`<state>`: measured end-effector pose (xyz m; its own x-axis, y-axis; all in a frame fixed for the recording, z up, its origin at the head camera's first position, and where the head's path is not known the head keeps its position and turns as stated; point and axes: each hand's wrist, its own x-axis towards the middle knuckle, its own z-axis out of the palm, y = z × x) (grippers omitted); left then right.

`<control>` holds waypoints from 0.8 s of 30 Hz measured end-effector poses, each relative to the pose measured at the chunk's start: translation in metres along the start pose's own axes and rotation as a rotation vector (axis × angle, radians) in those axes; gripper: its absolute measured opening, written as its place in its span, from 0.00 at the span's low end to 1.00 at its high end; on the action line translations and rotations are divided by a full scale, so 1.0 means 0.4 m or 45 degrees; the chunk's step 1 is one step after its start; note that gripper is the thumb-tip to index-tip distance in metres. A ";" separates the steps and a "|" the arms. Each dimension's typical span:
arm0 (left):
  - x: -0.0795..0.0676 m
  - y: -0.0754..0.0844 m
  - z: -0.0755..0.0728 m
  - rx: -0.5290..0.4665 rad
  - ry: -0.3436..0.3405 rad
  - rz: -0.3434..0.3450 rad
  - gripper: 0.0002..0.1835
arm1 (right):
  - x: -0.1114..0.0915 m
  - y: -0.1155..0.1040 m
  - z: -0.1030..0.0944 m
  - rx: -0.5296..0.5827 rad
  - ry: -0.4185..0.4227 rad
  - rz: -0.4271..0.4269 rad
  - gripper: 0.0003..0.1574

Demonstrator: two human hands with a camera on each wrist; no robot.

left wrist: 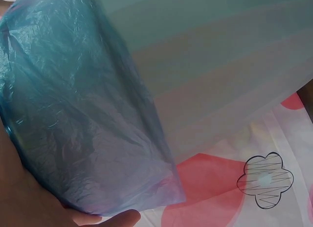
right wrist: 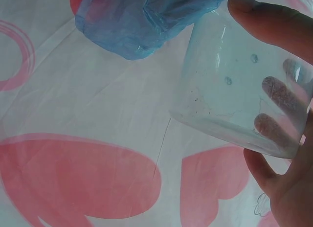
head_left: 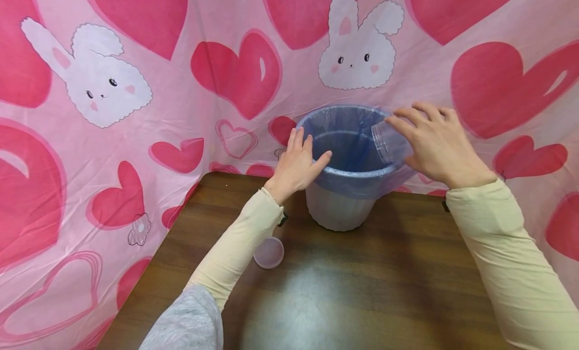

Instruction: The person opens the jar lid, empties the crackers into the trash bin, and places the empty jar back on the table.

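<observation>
A clear plastic jar (head_left: 392,143) tilts over the right rim of a bin, its threaded mouth pointing into the bin. My right hand (head_left: 431,144) grips the jar around its body. In the right wrist view, fingers show through the jar (right wrist: 230,85), with a few small specks on its wall. The white bin (head_left: 339,209) stands upright with a blue plastic bag (head_left: 357,181) folded over its rim. My left hand (head_left: 296,161) rests against the bin's left rim, its fingers extended. In the left wrist view, the bag (left wrist: 83,114) hangs beside that hand.
A round, pinkish translucent lid (head_left: 269,253) lies flat on the brown wooden table (head_left: 344,289), in front of the bin. A pink cloth (head_left: 176,98) with hearts and rabbits hangs behind and left of the table.
</observation>
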<state>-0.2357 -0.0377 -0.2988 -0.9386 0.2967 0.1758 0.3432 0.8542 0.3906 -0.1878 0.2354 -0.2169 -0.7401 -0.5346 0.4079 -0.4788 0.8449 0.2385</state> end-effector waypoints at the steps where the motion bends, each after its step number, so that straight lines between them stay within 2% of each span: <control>1: 0.000 0.000 0.000 -0.002 0.002 0.001 0.45 | 0.000 0.000 0.000 0.001 0.006 -0.001 0.54; 12: 0.000 -0.003 0.003 -0.004 0.013 0.007 0.45 | -0.008 -0.001 0.005 0.026 0.024 0.045 0.56; 24: 0.000 -0.003 0.003 -0.008 0.013 0.007 0.45 | -0.024 -0.004 0.010 0.137 0.010 0.185 0.57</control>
<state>-0.2362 -0.0379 -0.3005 -0.9365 0.2967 0.1872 0.3483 0.8500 0.3953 -0.1818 0.2389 -0.2247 -0.8016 -0.4068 0.4382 -0.4154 0.9060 0.0812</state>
